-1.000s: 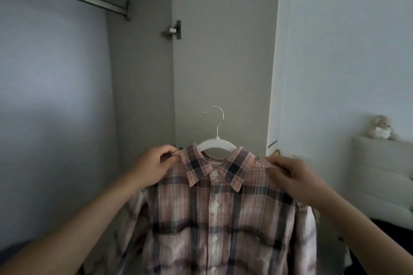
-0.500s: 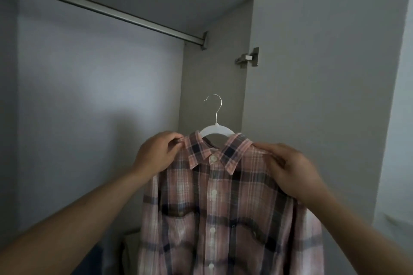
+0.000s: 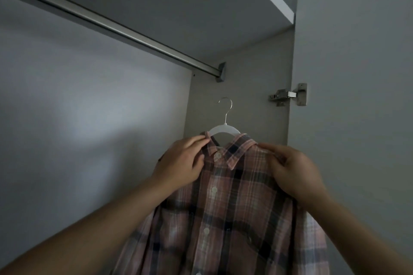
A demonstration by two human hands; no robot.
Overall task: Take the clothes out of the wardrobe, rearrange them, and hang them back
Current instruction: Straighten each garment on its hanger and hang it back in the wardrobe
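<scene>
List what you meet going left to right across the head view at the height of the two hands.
Wardrobe back wall → left hand → plaid shirt collar on its white hanger → right hand → open wardrobe door.

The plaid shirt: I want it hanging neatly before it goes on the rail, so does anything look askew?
Slightly. The plaid shirt sits tilted on the white hanger, its left collar side higher. Both hands, left hand and right hand, grip its shoulders. No damage visible.
</scene>
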